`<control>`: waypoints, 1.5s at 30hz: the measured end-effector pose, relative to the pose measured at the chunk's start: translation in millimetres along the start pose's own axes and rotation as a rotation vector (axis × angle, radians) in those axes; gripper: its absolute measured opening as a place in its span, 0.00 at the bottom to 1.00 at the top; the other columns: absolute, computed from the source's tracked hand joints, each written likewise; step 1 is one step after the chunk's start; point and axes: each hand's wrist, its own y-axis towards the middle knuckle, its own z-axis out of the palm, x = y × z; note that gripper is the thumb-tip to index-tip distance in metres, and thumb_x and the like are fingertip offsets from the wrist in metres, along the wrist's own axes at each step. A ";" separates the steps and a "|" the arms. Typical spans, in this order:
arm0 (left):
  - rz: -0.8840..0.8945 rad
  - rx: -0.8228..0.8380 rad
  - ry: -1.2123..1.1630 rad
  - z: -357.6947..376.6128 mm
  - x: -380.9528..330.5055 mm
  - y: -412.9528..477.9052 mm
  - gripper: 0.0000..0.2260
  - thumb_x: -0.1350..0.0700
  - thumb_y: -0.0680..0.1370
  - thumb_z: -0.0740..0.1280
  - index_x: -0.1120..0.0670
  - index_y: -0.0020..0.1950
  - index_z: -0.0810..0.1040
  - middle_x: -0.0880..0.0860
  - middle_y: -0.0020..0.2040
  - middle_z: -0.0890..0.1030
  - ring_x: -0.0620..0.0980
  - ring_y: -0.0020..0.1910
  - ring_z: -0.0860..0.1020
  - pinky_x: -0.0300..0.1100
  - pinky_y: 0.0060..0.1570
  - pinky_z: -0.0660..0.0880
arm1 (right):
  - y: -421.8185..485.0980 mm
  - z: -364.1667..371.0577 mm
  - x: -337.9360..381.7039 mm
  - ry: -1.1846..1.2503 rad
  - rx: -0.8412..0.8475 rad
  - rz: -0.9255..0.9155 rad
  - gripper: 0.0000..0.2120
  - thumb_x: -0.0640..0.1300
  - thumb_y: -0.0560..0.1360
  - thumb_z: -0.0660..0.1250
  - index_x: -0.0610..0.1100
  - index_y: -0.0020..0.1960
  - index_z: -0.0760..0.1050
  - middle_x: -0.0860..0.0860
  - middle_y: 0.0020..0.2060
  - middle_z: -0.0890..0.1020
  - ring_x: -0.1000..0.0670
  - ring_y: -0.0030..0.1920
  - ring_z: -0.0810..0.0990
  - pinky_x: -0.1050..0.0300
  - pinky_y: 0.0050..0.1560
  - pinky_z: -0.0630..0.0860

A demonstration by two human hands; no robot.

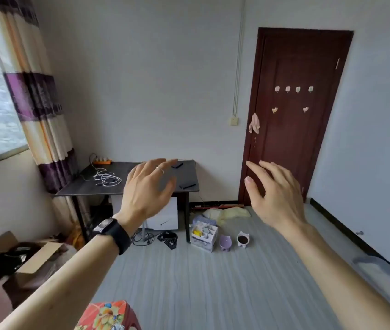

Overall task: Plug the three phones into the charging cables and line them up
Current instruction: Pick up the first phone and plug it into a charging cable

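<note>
A dark table (pixel 86 186) stands across the room against the far wall. On it lies a tangle of white charging cables (pixel 107 177) running from an orange power strip (pixel 102 161) at the back left. Two dark phones show on the table: one (pixel 187 185) near the front right corner, another (pixel 177 165) near the back right. My left hand (pixel 147 190), with a ring and a black wristband, is raised with fingers spread, covering part of the table. My right hand (pixel 273 194) is raised and open in front of the door. Both hold nothing.
A dark brown door (pixel 296 139) is at the right. On the grey floor by the table leg sit a white organiser box (pixel 204 236), a purple cup (pixel 225 242) and a white bowl (pixel 243 239). An open cardboard box (pixel 20 256) lies at the left, a red stool (pixel 108 315) just below me.
</note>
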 end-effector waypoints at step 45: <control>-0.529 0.508 0.036 504.6 415.8 270.4 0.17 0.49 0.78 0.63 0.43 0.67 0.76 0.50 0.62 0.79 0.54 0.63 0.75 0.51 0.58 0.73 | 282.6 676.9 -99.4 0.159 0.568 0.129 0.23 0.58 0.78 0.52 0.55 0.67 0.76 0.55 0.61 0.81 0.47 0.59 0.77 0.50 0.57 0.75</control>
